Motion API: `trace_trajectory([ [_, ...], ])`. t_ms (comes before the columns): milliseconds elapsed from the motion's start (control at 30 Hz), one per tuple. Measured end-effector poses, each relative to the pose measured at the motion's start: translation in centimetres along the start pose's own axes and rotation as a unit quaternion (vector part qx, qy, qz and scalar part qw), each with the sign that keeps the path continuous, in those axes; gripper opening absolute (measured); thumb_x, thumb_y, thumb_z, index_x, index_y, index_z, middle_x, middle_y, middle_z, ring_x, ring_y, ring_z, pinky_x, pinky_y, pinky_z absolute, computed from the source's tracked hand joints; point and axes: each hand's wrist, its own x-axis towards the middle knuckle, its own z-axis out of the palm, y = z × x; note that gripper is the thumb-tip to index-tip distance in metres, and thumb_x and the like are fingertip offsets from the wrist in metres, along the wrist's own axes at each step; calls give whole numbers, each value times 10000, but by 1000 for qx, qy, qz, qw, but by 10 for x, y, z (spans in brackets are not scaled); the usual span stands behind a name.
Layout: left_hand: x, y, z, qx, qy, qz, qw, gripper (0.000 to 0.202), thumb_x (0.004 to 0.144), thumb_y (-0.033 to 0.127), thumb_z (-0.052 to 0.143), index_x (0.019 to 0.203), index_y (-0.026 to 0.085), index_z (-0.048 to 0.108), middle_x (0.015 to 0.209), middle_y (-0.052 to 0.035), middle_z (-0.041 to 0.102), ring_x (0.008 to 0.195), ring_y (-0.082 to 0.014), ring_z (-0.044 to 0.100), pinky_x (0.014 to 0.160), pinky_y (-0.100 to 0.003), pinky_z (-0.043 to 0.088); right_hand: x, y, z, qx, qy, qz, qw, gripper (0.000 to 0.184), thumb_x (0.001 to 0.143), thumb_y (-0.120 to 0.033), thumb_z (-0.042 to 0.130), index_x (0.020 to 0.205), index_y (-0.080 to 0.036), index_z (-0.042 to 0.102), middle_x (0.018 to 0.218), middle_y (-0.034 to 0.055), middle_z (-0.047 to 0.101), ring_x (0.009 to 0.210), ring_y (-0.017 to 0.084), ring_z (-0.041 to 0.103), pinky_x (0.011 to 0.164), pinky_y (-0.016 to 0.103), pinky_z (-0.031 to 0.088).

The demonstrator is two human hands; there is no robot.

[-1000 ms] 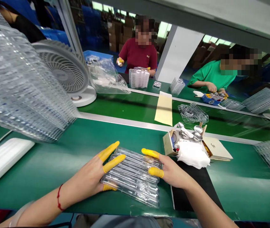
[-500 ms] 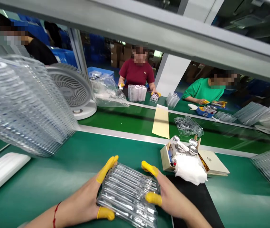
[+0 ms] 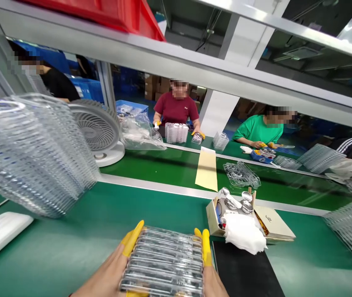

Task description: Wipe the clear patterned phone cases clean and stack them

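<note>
Between my two hands is a stack of clear plastic trays (image 3: 166,260), its edges facing up in rows. My left hand (image 3: 115,262) presses against the left side, with yellow finger cots on its fingers. Along the right side lies my right hand (image 3: 209,264), also in yellow finger cots and closed on the stack. The lower end of the stack runs out of the picture. Just right of my right hand is a black mat (image 3: 245,268) on the green table (image 3: 76,243).
A box (image 3: 214,218) with round metal-rimmed parts and a white cloth (image 3: 245,233) stands right of centre, beside a cream-coloured box (image 3: 275,222). A tall tray stack (image 3: 39,152) and a fan (image 3: 97,132) are at left. Two co-workers (image 3: 177,107) (image 3: 258,130) sit across the conveyor (image 3: 163,165).
My right hand has gone from spread fingers over the stack to lying flat along its side. The stack now sits straighter and lower in view. The camera has tilted up.
</note>
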Motion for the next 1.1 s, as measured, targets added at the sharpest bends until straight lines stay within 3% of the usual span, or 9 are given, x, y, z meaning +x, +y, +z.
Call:
trace_trajectory([
  [67,-2,-3,1,33,62,10,998,1139,914,495,772,1718,358,-24,1740,-145,346,1530,-424,447,1197,-535,452,15,-11,-8,-2,-11,-49,999,1168,909,-602,782,1736,-210,56,1499,245,599,1435,412,561,1200,535,453],
  [167,-1,-6,-5,54,57,23,997,1108,907,563,765,1721,366,38,1746,-147,332,1518,-428,464,1205,-560,422,37,-23,-16,-5,-26,-93,995,1460,678,-675,930,1725,-154,55,1578,258,495,1500,437,461,1254,531,366],
  [367,-6,-19,-1,-88,3,-47,995,1417,704,726,870,1708,365,-63,1769,-165,258,1547,-462,399,1215,-605,384,42,-6,-6,26,-73,-7,997,1386,731,-644,883,1725,-169,43,1618,235,452,1529,414,424,1247,535,374],
  [567,-2,-24,17,-146,-12,-95,985,1414,600,673,954,1710,394,123,1735,-129,364,1586,-510,285,1272,-663,280,41,16,6,-72,-50,-97,991,1115,770,-608,888,1673,-222,358,1581,211,527,1534,495,393,1272,655,302],
  [700,4,-10,18,-208,57,-132,968,1434,643,710,904,1714,372,12,1706,-123,422,1588,-497,297,1284,-659,282,47,13,6,-44,-2,-106,993,989,898,-535,795,1694,-225,298,1442,197,647,1396,413,592,1174,536,494],
  [767,5,-3,11,-220,64,-150,962,1422,677,707,887,1707,384,-39,1717,-114,402,1587,-489,310,1285,-652,299,49,8,2,-26,11,-119,992,1038,877,-554,814,1698,-213,279,1424,205,654,1387,405,597,1173,514,493],
  [867,5,3,1,-228,12,-147,962,1538,539,779,915,1711,389,-1,1732,-127,369,1583,-508,309,1287,-649,297,50,1,-4,-26,-5,-117,993,1253,750,-654,890,1708,-190,228,1502,224,587,1478,452,486,1252,584,369],
  [967,6,3,1,-325,4,-171,930,1529,473,906,834,1715,368,122,1717,-123,404,1594,-494,292,1314,-625,231,47,-5,-4,-22,-24,-54,998,1421,673,-751,889,1725,-196,111,1614,241,464,1540,491,377,1262,654,304],
  [1100,22,3,12,-453,93,-229,856,1128,794,984,444,1684,305,310,1651,-107,512,1582,-409,367,1321,-550,260,41,-12,0,1,6,-36,999,1501,666,-767,886,1727,-213,-21,1706,246,320,1569,490,324,1253,642,335],
])
